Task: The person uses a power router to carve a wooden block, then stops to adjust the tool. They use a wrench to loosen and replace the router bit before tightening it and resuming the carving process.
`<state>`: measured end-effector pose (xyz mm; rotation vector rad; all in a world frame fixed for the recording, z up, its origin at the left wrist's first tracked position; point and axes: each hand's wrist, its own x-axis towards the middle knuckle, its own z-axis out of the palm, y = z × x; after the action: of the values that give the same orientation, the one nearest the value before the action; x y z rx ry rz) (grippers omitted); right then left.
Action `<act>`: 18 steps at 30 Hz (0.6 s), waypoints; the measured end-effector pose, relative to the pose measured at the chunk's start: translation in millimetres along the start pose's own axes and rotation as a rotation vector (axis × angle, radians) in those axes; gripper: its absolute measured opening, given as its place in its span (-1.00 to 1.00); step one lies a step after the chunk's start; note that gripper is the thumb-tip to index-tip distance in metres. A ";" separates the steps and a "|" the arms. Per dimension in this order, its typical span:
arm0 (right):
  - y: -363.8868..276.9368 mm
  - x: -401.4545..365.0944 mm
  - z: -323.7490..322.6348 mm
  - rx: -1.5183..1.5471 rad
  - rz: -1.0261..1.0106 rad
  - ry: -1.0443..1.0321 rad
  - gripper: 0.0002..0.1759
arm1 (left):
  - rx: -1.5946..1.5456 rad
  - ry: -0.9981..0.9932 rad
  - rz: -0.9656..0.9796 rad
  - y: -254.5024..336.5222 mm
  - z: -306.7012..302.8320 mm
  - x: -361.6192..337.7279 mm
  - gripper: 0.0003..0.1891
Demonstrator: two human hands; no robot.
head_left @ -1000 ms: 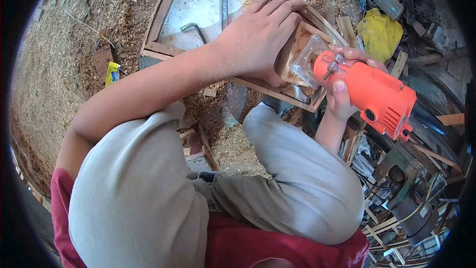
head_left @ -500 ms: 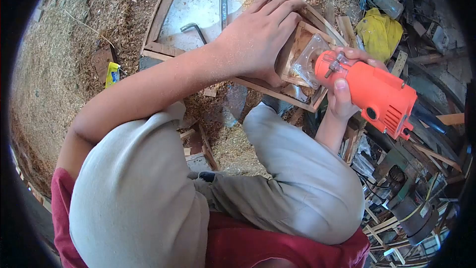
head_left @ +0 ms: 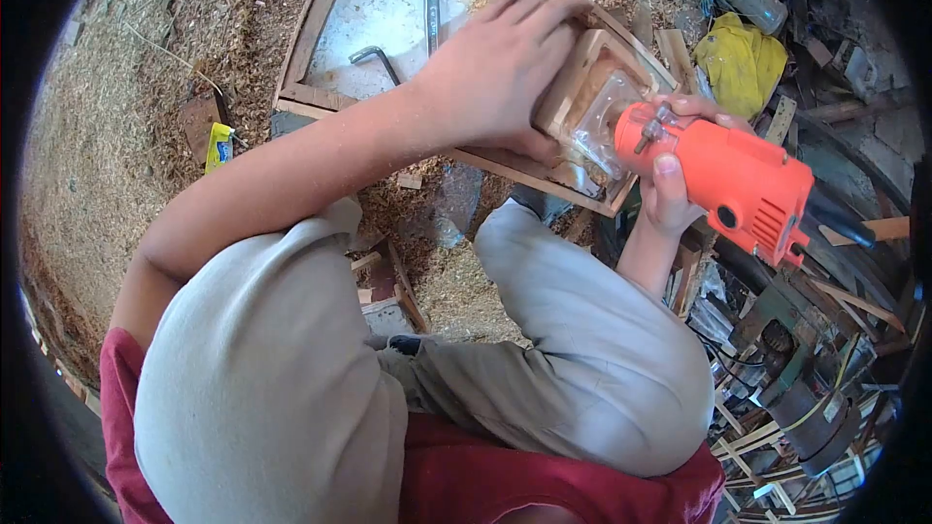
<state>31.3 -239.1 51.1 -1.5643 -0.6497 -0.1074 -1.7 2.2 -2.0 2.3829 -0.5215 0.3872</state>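
An orange power trimmer (head_left: 723,170) with a clear base plate (head_left: 604,121) is gripped in my right hand (head_left: 675,175), its fingers wrapped round the front of the body. The base plate rests against a small wooden box frame (head_left: 563,92). Along the left side of that frame lies my left hand (head_left: 515,63), thumb below and fingers on top, holding it. Beneath them is a larger wood-edged tray (head_left: 316,97) with a pale bottom. A wrench (head_left: 432,15) and a hex key (head_left: 377,60) lie in the tray.
Wood shavings (head_left: 116,155) cover the ground at left, with a yellow packet (head_left: 219,147) on them. At upper right lie a yellow cloth (head_left: 741,63) and a clear bottle (head_left: 757,5). Wood scraps and a dark machine part (head_left: 811,427) crowd the lower right. My bent legs are below.
The small wooden frame has turned and tilted, showing more of its upper edge. My left hand has shifted slightly with it, and the trimmer has moved slightly left at its rear.
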 end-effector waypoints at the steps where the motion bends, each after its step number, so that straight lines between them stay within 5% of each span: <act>1: 3.0 -0.6 -3.0 -0.005 -0.012 -0.004 -0.20 | -0.013 -0.005 -0.005 -1.2 -3.0 -0.3 0.11; 5: 0.8 0.0 -4.4 -0.042 -0.042 -0.027 -0.24 | -0.067 0.011 -0.018 -2.0 -4.4 -2.2 0.08; 14: -16.8 9.5 -17.8 0.158 -0.101 0.156 -0.24 | -0.100 -0.026 0.056 4.7 -7.0 -3.9 0.38; 18: -22.1 8.8 -35.7 0.084 -0.057 0.258 -0.26 | -0.046 -0.086 0.095 4.8 -5.1 -0.2 0.32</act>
<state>39.6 -270.6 79.0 -1.4214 -0.4890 -0.3160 -4.8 2.3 4.3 2.3443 -0.6774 0.3125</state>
